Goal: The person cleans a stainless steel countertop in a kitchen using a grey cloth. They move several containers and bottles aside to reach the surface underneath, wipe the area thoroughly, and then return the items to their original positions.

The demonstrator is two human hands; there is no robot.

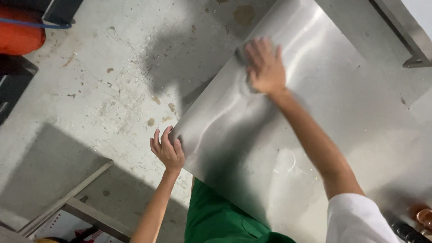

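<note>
A large shiny steel sheet [315, 117] lies tilted across the view, over a stained concrete floor. My left hand [167, 150] grips the sheet's near-left corner, fingers curled over the edge. My right hand [265, 67] presses flat on the sheet's upper left edge, over a small dark thing I cannot make out. My right arm in a white sleeve reaches across the sheet. Green trousers [220, 220] show below the sheet.
An orange object [18, 33] with a blue cord sits at the top left. A metal frame leg [414, 40] stands at the top right. A wooden-edged frame [85, 211] lies at the bottom left. Copper-coloured parts [423, 216] show at the bottom right.
</note>
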